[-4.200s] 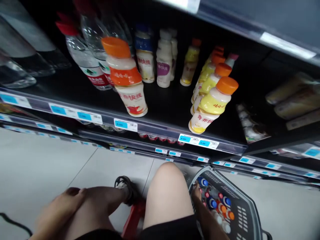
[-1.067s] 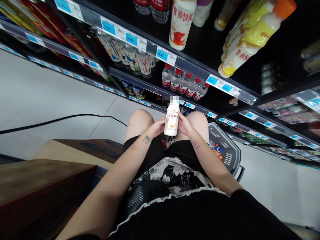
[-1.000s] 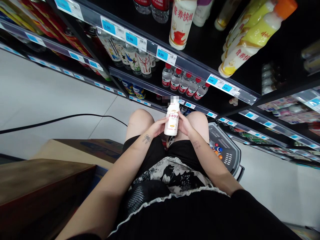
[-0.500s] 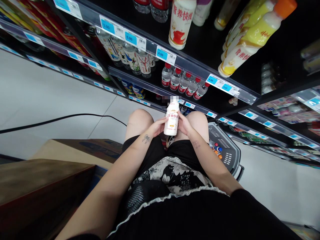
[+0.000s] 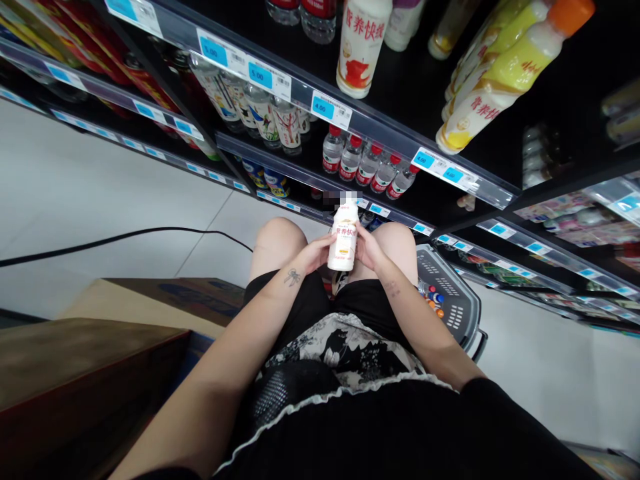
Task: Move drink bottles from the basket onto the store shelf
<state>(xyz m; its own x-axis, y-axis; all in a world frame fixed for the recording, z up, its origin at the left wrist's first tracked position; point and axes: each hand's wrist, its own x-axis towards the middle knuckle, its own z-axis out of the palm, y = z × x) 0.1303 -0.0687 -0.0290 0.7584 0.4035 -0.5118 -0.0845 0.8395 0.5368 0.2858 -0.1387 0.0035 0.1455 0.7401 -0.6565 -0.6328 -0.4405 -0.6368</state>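
Observation:
Both of my hands hold a white drink bottle with red lettering, upright between my knees. My left hand grips its left side, and my right hand grips its right side. The bottle's top is blurred out by a pixelated patch. Beyond it, on a low shelf, stands a row of small water bottles with red caps. A similar white bottle is on the shelf above, and yellow-and-white bottles with an orange cap stand to its right.
A dark grey basket with several bottles stands on the floor by my right leg. Cardboard boxes are at my left. A black cable crosses the floor. Shelf edges with price tags run across in front of me.

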